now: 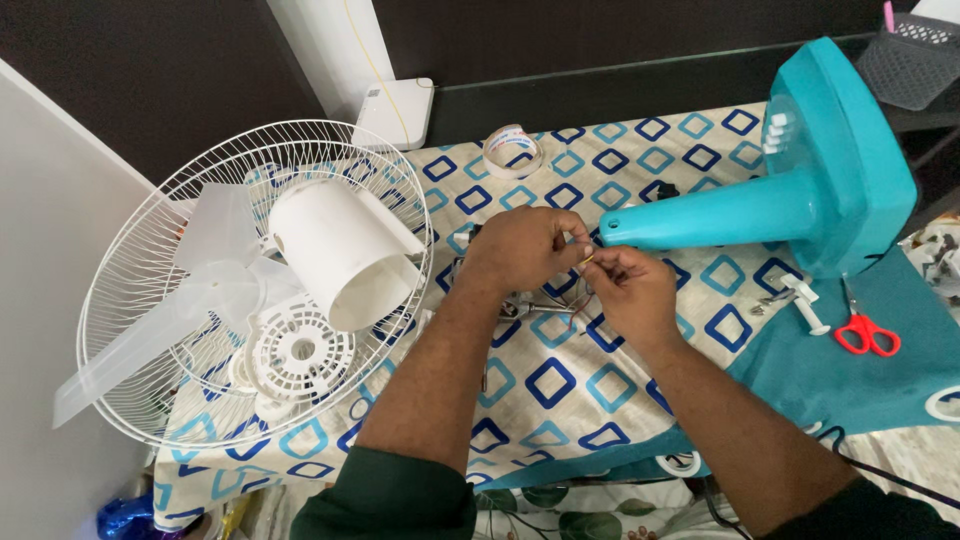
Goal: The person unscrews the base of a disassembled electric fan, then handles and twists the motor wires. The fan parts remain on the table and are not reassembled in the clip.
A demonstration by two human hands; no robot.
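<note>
My left hand (525,250) and my right hand (632,290) meet over the patterned cloth, both pinching a thin yellowish wire (585,261) between their fingertips. Under the hands lies a small metal part with more wires (535,308), partly hidden. The teal fan base (800,185) lies on its side just right of my hands, its neck pointing at them. A white wire fan grille (150,330) lies at the left, holding a white motor housing (340,255), clear blades (215,255) and a round white vented cover (300,350).
Red-handled scissors (865,332) and a small white plastic piece (808,305) lie on the teal cloth at the right. A roll of tape (513,150) sits at the far edge, beside a white box (400,110). A grey mesh basket (912,60) stands in the top right corner.
</note>
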